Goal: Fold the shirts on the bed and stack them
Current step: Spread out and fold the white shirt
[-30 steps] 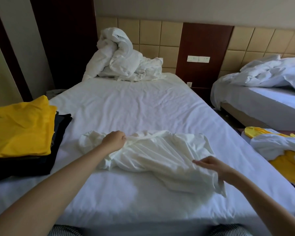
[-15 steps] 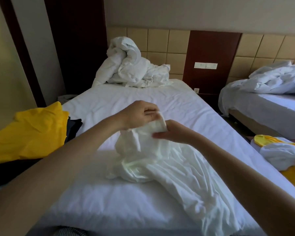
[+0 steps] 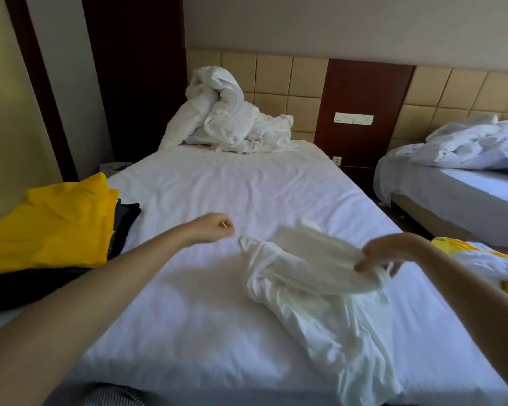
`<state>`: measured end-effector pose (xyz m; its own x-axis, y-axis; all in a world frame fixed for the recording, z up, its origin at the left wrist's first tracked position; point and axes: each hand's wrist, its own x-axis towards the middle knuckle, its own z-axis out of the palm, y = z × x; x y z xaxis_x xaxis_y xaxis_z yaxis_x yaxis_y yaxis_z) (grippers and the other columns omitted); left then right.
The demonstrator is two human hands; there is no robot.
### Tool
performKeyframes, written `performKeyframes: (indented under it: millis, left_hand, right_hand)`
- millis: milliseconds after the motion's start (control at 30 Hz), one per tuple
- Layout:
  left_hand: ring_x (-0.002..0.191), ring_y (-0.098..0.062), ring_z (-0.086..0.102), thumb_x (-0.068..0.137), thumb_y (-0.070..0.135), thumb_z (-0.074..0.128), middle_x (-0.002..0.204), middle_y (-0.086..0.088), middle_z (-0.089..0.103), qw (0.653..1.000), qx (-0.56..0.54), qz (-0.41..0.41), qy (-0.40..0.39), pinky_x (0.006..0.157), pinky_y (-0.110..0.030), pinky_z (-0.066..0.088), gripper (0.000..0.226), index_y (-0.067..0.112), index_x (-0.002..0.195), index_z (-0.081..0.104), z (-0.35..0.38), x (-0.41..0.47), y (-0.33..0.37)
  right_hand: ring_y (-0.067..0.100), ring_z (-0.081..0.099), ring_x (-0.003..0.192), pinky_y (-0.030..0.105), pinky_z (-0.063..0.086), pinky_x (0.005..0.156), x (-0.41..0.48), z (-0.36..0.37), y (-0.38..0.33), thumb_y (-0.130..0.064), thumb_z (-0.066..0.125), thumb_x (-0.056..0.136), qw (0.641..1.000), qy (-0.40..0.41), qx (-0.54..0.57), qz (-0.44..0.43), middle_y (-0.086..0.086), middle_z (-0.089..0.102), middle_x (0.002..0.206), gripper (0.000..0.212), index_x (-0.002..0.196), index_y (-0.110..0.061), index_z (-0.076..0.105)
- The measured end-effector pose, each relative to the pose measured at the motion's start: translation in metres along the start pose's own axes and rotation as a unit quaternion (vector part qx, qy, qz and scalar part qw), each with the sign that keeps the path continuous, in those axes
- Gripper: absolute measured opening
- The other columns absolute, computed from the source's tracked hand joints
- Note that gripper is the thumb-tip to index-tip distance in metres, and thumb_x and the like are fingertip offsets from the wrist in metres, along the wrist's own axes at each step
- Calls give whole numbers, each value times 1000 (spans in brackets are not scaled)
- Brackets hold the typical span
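— Where is the shirt the person is working on?
— The white shirt (image 3: 320, 306) lies crumpled on the near right part of the bed (image 3: 247, 183); its lower half trails toward the near edge, while one flattened band of it is raised off the sheet.
— Raised by which hand?
— By the right grip (image 3: 379, 254); thumb and fingers pinch the outer end of that band, most likely to draw a hem or shoulder line taut so the cloth can be spread flat before any fold.
— And the other?
— The left grip (image 3: 216, 228) hangs over the bare sheet just beside the shirt's left end, not touching it; the fingers are curled in a loose fist and no cloth shows inside; at a guess it is placed there to catch the opposite corner.
— How far along is the job?
— Partly done, by the look of it; a folded yellow shirt (image 3: 50, 227) tops a stack at the left edge, resting on dark clothes (image 3: 126, 215); a heap of loose clothes (image 3: 481, 260), yellow and white, sits off the right side; keeping folded and unfolded on opposite sides stops the two from mixing.
— Anything in the way?
— A bundled duvet (image 3: 226, 118) sits at the head of the bed, well apart from the work; thin white cloth on a white sheet may make the edges hard to find.
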<state>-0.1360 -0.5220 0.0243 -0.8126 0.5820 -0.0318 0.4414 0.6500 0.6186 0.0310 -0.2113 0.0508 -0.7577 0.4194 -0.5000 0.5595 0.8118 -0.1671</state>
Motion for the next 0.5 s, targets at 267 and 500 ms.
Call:
performKeyframes:
  millis: [267, 500]
  left_hand:
    - [107, -16, 59, 78, 41, 73, 115, 1, 63, 993, -115, -35, 19, 87, -24, 46, 50, 16, 118, 57, 102, 18, 20]
    - [94, -15, 66, 90, 35, 59, 106, -6, 67, 843, -519, 61, -127, 77, -25, 54, 32, 12, 111, 61, 62, -3, 45]
  right_hand:
    - [26, 48, 122, 29, 41, 91, 16, 34, 11, -51, 56, 87, 992, 118, 39, -35, 13, 42, 141, 77, 142, -6, 26]
    - [12, 40, 126, 34, 29, 107, 29, 42, -54, -47, 55, 89, 915, 264, 175, -251, -7, 43, 136, 60, 141, -31, 31]
